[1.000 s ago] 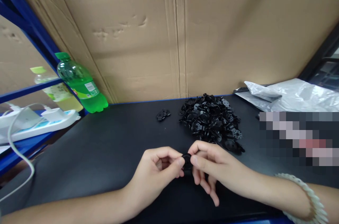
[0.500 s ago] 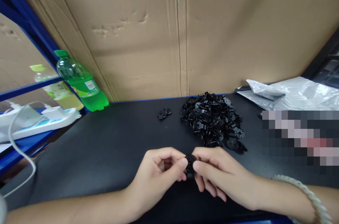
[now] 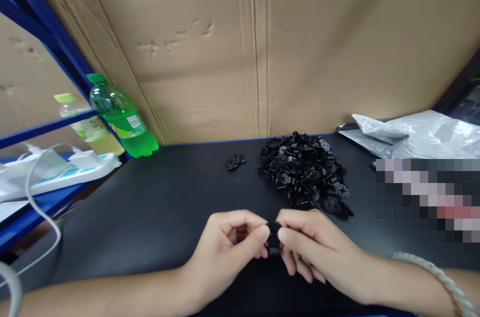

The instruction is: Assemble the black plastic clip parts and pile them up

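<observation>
Left hand (image 3: 228,252) in from the side, thumb and forefinger pinched on the left edge of a small black clip (image 3: 274,246), and here's the right hand (image 3: 322,252) matching it, thumb and forefinger pinched on the opposite edge! The clip sits right between the two sets of fingertips, near the front of the black table (image 3: 161,197), its rounded top peeking out and much of the rest covered by fingers. The right hand's other fingers curl beneath, and a pale twisted bracelet (image 3: 431,272) circles that wrist.

Just beyond the right hand, what a heap: a pile of black clips (image 3: 303,172), tangled every which way, round faces and little holes showing. To its left, well apart from it, lies a small cluster of clips (image 3: 235,161).

Out on the left flank, a green bottle (image 3: 129,129) leans by the blue frame (image 3: 56,42), a paler yellow bottle (image 3: 88,127) just beside it, and a white power strip (image 3: 105,167) in front. Over on the right, crumpled plastic bags (image 3: 423,132), and brown cardboard (image 3: 187,82) walls off the back.
</observation>
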Tool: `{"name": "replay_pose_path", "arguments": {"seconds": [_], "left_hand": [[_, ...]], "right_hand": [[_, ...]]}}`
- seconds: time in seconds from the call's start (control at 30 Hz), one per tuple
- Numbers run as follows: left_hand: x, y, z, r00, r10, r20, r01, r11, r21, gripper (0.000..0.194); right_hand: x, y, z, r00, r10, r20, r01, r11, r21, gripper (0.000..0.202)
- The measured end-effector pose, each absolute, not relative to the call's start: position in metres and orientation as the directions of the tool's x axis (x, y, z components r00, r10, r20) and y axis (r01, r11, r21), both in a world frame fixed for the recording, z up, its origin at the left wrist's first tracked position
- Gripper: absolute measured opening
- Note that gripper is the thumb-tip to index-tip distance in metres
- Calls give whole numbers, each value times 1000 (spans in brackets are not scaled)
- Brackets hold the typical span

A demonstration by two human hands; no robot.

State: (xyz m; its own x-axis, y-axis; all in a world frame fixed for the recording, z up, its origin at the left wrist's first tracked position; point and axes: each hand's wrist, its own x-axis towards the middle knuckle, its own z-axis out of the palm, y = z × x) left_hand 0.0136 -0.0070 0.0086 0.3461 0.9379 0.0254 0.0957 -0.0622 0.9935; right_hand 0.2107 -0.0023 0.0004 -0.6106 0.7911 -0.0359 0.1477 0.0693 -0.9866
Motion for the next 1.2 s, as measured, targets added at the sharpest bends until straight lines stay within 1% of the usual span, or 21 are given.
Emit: {"name": "replay_pose_path", "arguments": {"seconds": [0.2, 0.3, 0.37, 0.47, 0.57, 0.6, 0.63, 0.7, 0.73, 0.8, 0.93, 1.03, 1.1, 1.2], "left_hand": [[15, -9, 9, 338, 939, 57, 95, -95, 991, 14], [16, -8, 10, 329, 933, 144, 129, -195, 972, 12], [17, -6, 12, 335, 919, 209, 179, -280, 943, 13], [16, 1, 13, 359, 894, 268, 251, -369, 895, 14], [7, 20, 12, 356, 881, 312, 304, -425, 853, 14], [3, 30, 11, 346, 879, 327, 328, -440, 836, 16], [-3, 41, 9, 329, 880, 342, 356, -452, 818, 18], [-18, 66, 5, 301, 880, 366, 429, -468, 773, 23], [-25, 78, 3, 293, 879, 376, 469, -475, 745, 22], [-40, 99, -2, 282, 870, 403, 552, -491, 673, 14], [-54, 116, -10, 273, 828, 490, 663, -531, 528, 16], [-50, 106, -9, 276, 781, 561, 682, -570, 458, 13], [-41, 90, -5, 314, 752, 580, 662, -611, 434, 11], [-25, 58, 3, 466, 705, 535, 572, -701, 426, 18]], "right_hand": [[211, -5, 2, -597, 802, 0, 147, 109, -983, 34], [211, -6, 0, -580, 815, 8, 135, 105, -985, 35], [211, -4, -1, -565, 825, -15, 130, 71, -989, 34], [209, 1, -4, -546, 836, -48, 111, 15, -994, 33], [207, 7, -5, -533, 844, -58, 69, -25, -997, 21], [206, 8, -6, -530, 846, -62, 61, -35, -998, 17], [205, 9, -6, -526, 847, -69, 61, -43, -997, 17], [204, 10, -5, -524, 847, -84, 81, -49, -996, 21], [203, 9, -5, -527, 845, -92, 95, -49, -994, 21], [203, 9, -5, -536, 839, -98, 119, -40, -992, 20], [205, 9, -5, -534, 841, -85, 145, -8, -989, 18], [207, 5, -2, -516, 855, -57, 186, 47, -981, 15], [210, 2, 4, -511, 859, 12, 240, 156, -958, 14], [222, 2, 19, -513, 842, 165, 318, 365, -875, 17]]}}
